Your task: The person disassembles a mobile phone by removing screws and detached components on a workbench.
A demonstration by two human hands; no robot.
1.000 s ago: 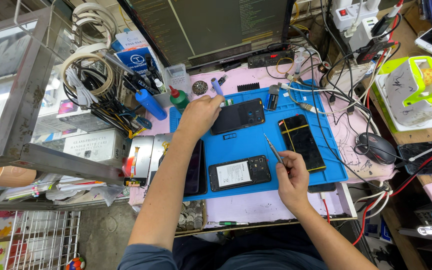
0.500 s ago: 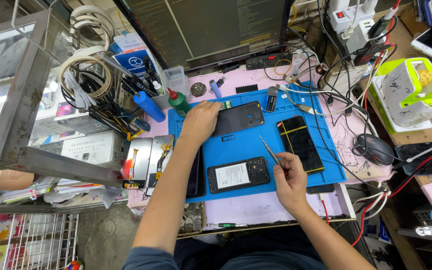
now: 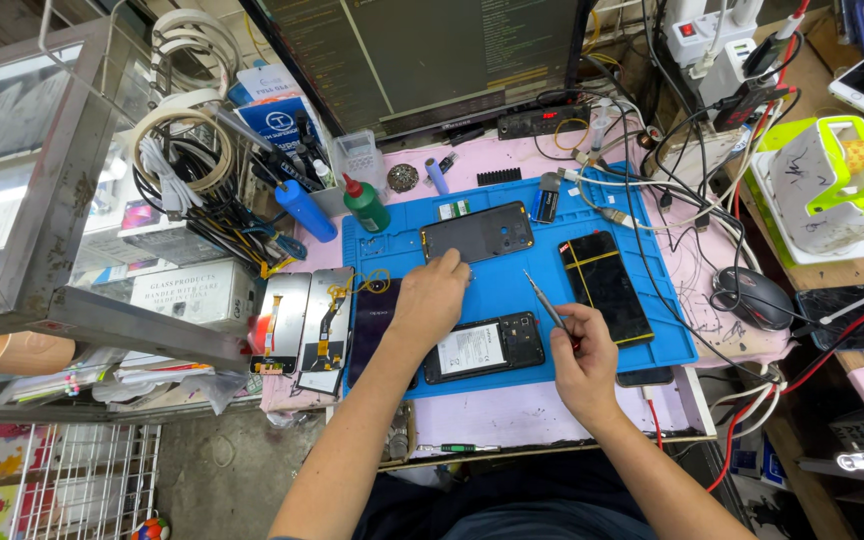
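We pinch thin metal tweezers [image 3: 544, 300] in our right hand [image 3: 582, 350] while our left hand [image 3: 430, 298] fingertips press the light, slippery, fragile dark back cover [image 3: 479, 236] near the blue mat's [image 3: 512, 290] far edge, best held by its rims.

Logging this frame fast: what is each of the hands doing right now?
Left hand: open, palm down, fingertips touching the dark back cover; holds nothing.
Right hand: closed on thin metal tweezers.
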